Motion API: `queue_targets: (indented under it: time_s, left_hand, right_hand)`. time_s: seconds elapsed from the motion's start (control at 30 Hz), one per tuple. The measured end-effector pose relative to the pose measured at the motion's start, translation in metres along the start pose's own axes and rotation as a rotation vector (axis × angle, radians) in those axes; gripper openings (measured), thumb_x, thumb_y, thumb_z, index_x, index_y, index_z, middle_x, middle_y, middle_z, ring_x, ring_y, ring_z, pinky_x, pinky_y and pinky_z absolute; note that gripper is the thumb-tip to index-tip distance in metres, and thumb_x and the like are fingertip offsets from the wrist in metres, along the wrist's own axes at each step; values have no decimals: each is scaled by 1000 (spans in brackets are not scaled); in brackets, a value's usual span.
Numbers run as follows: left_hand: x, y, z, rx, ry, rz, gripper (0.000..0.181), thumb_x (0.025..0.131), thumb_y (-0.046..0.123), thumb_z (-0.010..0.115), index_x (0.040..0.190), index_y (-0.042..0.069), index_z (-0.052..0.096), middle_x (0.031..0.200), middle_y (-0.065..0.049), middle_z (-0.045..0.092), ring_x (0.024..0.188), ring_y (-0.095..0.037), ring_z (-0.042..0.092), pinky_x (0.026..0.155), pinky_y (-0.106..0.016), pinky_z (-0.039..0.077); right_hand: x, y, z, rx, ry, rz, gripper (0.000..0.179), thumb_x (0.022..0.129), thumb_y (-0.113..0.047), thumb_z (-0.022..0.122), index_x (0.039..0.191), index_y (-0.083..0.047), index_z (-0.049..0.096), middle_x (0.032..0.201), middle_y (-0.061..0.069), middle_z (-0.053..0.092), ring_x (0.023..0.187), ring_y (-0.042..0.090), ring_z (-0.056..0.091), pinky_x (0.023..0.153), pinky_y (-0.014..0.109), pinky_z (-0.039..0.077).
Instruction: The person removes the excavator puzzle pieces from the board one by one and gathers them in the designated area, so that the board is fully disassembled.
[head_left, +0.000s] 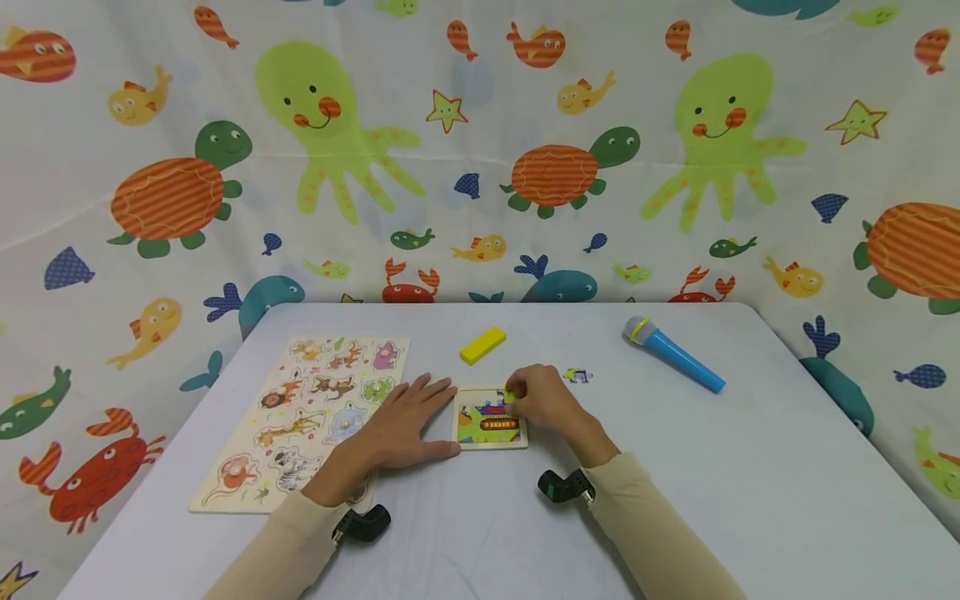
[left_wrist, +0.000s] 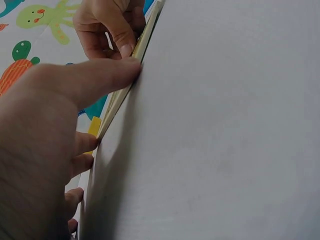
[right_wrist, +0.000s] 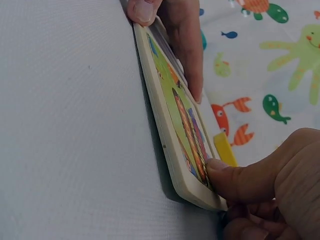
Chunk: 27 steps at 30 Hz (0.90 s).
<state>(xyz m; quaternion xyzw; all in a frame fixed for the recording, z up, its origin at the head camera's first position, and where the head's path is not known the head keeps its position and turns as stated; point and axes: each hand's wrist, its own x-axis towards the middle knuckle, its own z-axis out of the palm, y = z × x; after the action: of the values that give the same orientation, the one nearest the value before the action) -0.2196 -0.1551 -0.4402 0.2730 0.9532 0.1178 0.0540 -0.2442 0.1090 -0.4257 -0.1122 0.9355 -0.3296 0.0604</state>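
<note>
A small framed jigsaw puzzle [head_left: 489, 426] with a colourful vehicle picture lies flat in the middle of the table. My left hand [head_left: 408, 425] has its fingers spread, thumb and fingertips touching the frame's left side. Over the puzzle's upper right part, my right hand [head_left: 546, 402] pinches a small greenish puzzle piece [head_left: 510, 395], mostly covered by the fingers. The right thumb [right_wrist: 225, 175] lies against the picture near the frame's edge in the right wrist view. Beyond that hand, one loose puzzle piece [head_left: 577, 376] lies on the table.
At left lies a large wooden animal peg puzzle [head_left: 296, 417], partly under the left forearm. Behind the small puzzle is a yellow block [head_left: 483, 345]. A blue toy microphone [head_left: 675, 354] lies at back right. A sea-animal curtain [head_left: 465, 167] hangs behind the white table.
</note>
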Motion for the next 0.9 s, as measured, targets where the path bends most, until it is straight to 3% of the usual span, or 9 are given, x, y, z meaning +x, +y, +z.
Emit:
queue_targets:
  time_s: [0.9]
  left_hand:
    - [1,1,1,10,0,-7,93,86,72,59,161,24,33,167,3,27,156,-27,14,125,-52,13]
  right_hand:
    - [-2,-4,2,4,33,25,30,84,-10,83,109,-6,66,96,5,54,94,22,52,82,33,50]
